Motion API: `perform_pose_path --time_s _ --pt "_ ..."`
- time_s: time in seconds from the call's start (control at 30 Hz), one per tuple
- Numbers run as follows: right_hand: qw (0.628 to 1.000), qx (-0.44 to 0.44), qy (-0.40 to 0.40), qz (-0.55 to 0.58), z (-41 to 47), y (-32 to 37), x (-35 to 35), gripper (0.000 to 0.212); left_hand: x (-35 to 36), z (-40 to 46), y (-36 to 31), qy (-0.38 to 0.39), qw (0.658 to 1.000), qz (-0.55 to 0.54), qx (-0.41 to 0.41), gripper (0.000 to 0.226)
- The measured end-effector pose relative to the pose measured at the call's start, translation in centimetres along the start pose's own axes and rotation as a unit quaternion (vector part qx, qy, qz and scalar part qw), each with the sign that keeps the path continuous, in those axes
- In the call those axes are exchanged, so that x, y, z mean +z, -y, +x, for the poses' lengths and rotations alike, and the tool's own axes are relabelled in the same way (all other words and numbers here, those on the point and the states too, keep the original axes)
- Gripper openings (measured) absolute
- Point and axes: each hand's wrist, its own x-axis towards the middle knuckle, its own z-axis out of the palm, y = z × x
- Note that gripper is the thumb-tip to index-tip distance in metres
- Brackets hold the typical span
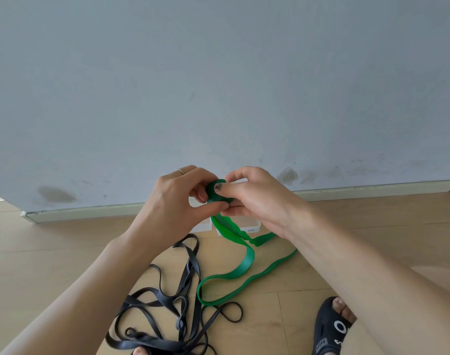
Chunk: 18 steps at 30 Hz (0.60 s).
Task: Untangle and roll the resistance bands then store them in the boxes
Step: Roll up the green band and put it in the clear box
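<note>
A green resistance band (240,270) hangs from my hands and loops across the wooden floor. Its upper end is wound into a small tight roll (216,192) held between both hands. My left hand (177,193) grips the roll from the left with curled fingers. My right hand (254,196) pinches it from the right, thumb pressed on its face. A tangle of black bands (172,311) lies on the floor below my left forearm. Two white boxes (249,225) stand by the wall, mostly hidden behind my hands.
A grey wall with a pale skirting board (372,189) runs across just behind the boxes. My foot in a black sandal (331,326) rests at the lower right, and toes of the other foot show at the bottom edge.
</note>
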Motion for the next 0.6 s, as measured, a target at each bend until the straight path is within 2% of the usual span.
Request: perform_pose_path --time_s 0.1,0.17,0.23,0.3,0.4,0.5,0.6 --pt "1.0 0.001 0.007 -0.009 -0.05 0.1 -0.17 0.019 0.08 -0.09 0.0 -0.008 0.999 0.031 0.006 0.022" --pt "1.0 0.002 0.01 -0.019 -0.08 0.08 -0.14 0.029 0.29 -0.04 -0.17 -0.017 0.998 0.059 0.026 0.024" --pt "0.997 -0.009 -0.018 -0.068 -0.04 -0.21 -0.03 0.045 0.56 0.03 -0.37 -0.016 0.996 0.076 0.047 0.028" --pt "0.992 -0.032 -0.059 -0.111 0.03 -0.48 0.09 0.042 0.79 0.08 -0.33 -0.012 0.995 0.081 0.055 0.026" --pt "0.993 -0.045 -0.07 -0.09 0.28 -0.7 0.2 0.037 0.86 0.17 -0.19 -0.023 0.998 0.051 0.035 0.028" --pt "0.995 -0.052 -0.056 -0.056 0.7 -0.74 0.12 0.04 0.84 0.28 -0.17 -0.012 0.999 0.049 0.008 0.035" --pt "0.996 -0.045 -0.055 -0.055 0.69 -0.76 -0.18 0.049 0.65 0.31 -0.09 -0.008 0.999 0.037 -0.003 0.029"
